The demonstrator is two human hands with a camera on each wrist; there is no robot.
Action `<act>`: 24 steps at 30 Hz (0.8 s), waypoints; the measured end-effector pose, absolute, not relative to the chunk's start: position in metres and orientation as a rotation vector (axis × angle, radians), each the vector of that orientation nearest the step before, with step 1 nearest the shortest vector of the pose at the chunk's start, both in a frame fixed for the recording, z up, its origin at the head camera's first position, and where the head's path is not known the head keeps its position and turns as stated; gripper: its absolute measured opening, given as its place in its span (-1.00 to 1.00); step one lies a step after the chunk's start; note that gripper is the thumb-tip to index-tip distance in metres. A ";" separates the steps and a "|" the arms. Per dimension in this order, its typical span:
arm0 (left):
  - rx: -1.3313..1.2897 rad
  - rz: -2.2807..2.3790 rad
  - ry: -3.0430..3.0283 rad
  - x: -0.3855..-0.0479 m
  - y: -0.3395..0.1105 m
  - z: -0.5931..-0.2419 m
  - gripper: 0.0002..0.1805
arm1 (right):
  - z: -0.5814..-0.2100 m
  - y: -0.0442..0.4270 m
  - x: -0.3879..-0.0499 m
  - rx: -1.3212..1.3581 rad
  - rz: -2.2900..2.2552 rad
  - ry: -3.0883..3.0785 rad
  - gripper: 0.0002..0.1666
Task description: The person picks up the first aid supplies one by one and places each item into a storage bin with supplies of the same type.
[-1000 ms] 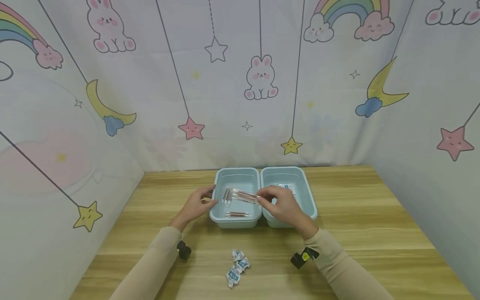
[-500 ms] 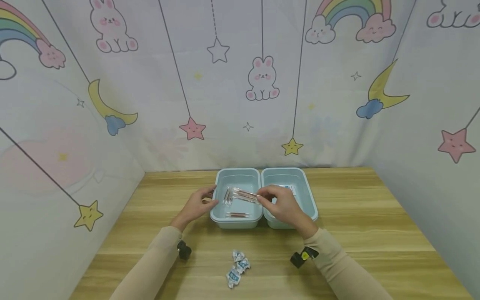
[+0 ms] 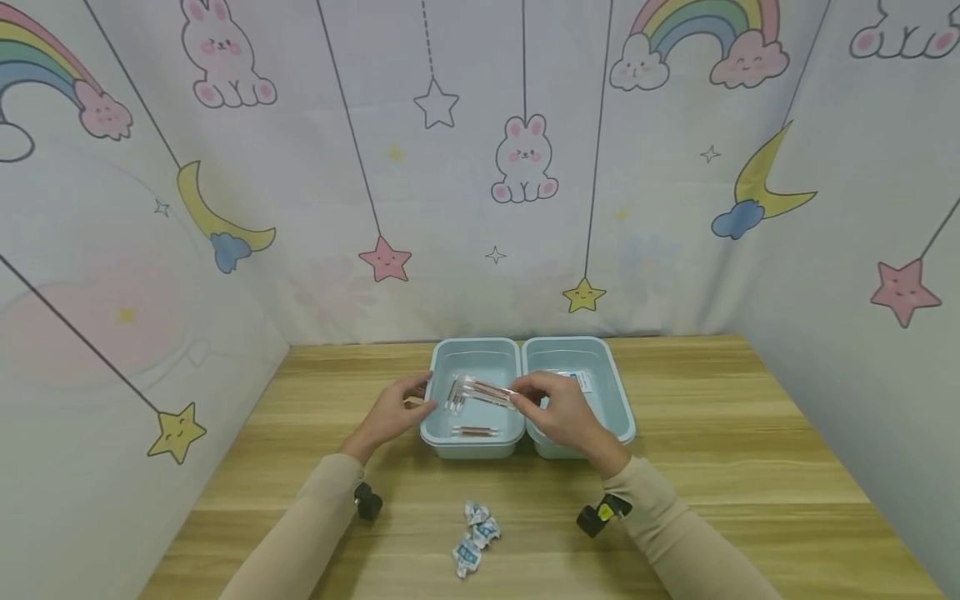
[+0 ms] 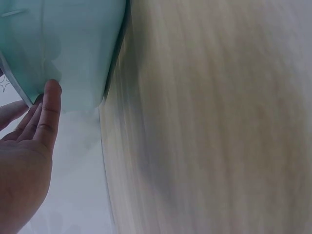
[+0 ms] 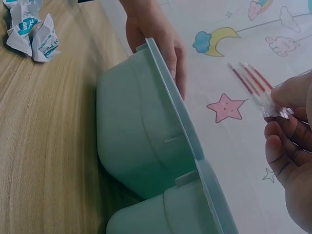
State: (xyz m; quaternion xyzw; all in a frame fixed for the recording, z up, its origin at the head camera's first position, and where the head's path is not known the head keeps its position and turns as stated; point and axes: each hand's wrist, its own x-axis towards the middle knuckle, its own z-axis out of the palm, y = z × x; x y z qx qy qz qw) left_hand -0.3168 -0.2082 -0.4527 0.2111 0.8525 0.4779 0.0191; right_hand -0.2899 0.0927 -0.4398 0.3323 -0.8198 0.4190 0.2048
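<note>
The right hand [image 3: 557,412] pinches one end of a clear packet [image 3: 486,392], and the left hand [image 3: 390,412], fingers extended and grasping nothing, rests at the left rim of the left bin [image 3: 472,442]. The clear packet is held above this pale-blue bin, its free end pointing left; about three reddish-brown sticks show through it in the right wrist view. Compared with one second ago, almost nothing differs: the packet occupies nearly the same place and both hands keep their pose, which suggests a steady hold, with release not yet made. Within the left bin lie a farther-left packet [image 3: 454,394] and a near packet [image 3: 475,431]; whether the held one touches the former cannot be told. The adjoining right bin [image 3: 621,404] contains a white-and-blue packet [image 3: 583,382], partly hidden by the right hand. Nearer, on the wood-grained bench [image 3: 720,467], sit three crumpled white-and-blue pieces [image 3: 483,532]. Behind, a printed cloth [image 3: 450,192] covers the far wall.
</note>
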 end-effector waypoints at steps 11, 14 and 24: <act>0.657 1.502 2.614 -0.318 -0.209 -0.453 -0.32 | -0.440 0.092 -0.291 0.905 1.169 -2.309 -0.92; 0.659 1.498 2.614 -0.318 -0.209 -0.453 -0.32 | -0.441 0.091 -0.292 0.903 1.167 -2.313 -0.92; 0.651 1.475 2.627 -0.319 -0.209 -0.454 -0.31 | -0.440 0.087 -0.294 0.919 1.167 -2.300 -0.91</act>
